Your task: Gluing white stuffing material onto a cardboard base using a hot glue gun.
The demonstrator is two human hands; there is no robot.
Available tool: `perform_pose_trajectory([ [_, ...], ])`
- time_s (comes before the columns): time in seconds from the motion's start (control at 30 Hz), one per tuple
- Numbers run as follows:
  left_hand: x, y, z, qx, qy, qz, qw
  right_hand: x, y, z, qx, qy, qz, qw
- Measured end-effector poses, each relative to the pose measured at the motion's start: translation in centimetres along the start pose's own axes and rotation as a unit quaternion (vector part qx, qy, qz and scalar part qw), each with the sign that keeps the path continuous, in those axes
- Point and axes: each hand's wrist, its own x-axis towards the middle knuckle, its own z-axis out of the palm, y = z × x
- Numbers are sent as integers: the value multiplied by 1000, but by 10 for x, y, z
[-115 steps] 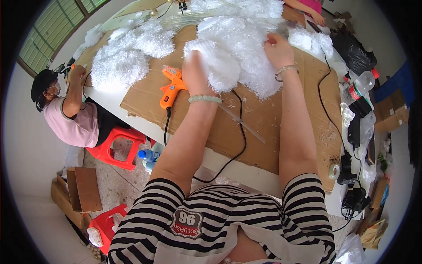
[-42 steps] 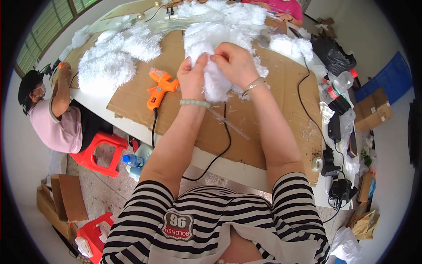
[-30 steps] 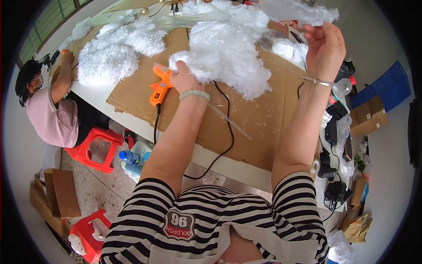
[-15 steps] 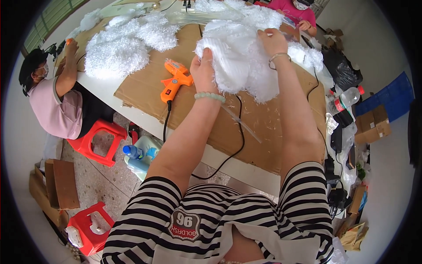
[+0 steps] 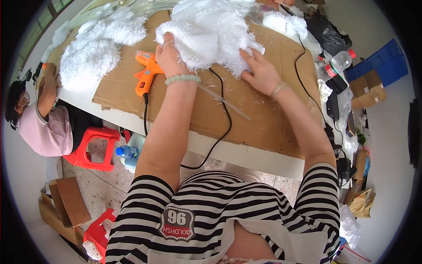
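Left hand [image 5: 172, 60] on white fabric [image 5: 197, 43]

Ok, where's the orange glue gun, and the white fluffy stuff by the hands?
Orange glue gun [image 5: 146, 76]: head view, on the upper handle.
White fluffy stuff [image 5: 215, 36]: head view, near its middle.

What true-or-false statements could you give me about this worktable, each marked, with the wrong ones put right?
1. The left hand holds the fluffy white material. True.
2. An orange glue gun lies on the cardboard. True.
3. The orange glue gun sits to the right of both hands. False: it lies just left of the left hand.
4. A thin clear stick lies over the cardboard. True.
5. The right hand is lifting the thin clear stick. False: the right hand is at the edge of the fluffy white material.
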Motion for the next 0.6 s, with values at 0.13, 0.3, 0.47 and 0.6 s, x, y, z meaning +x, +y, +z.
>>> perform_pose_trajectory([
  [0.13, -2, -3, -2, 5, 12, 5, 1000, 31, -32, 24, 12, 28, 21, 999],
  [0.3, -1, -10, -3, 21, -64, 13, 998, 62, -48, 39, -52, 29, 77, 995],
  [0.47, -7, -14, 3, 51, -90, -14, 995, 46, -42, -30, 10, -89, 63, 994],
  [0.6, -14, -9, 6, 87, -136, -28, 986, 37, -46, -79, 85, 45, 59, 994],
])
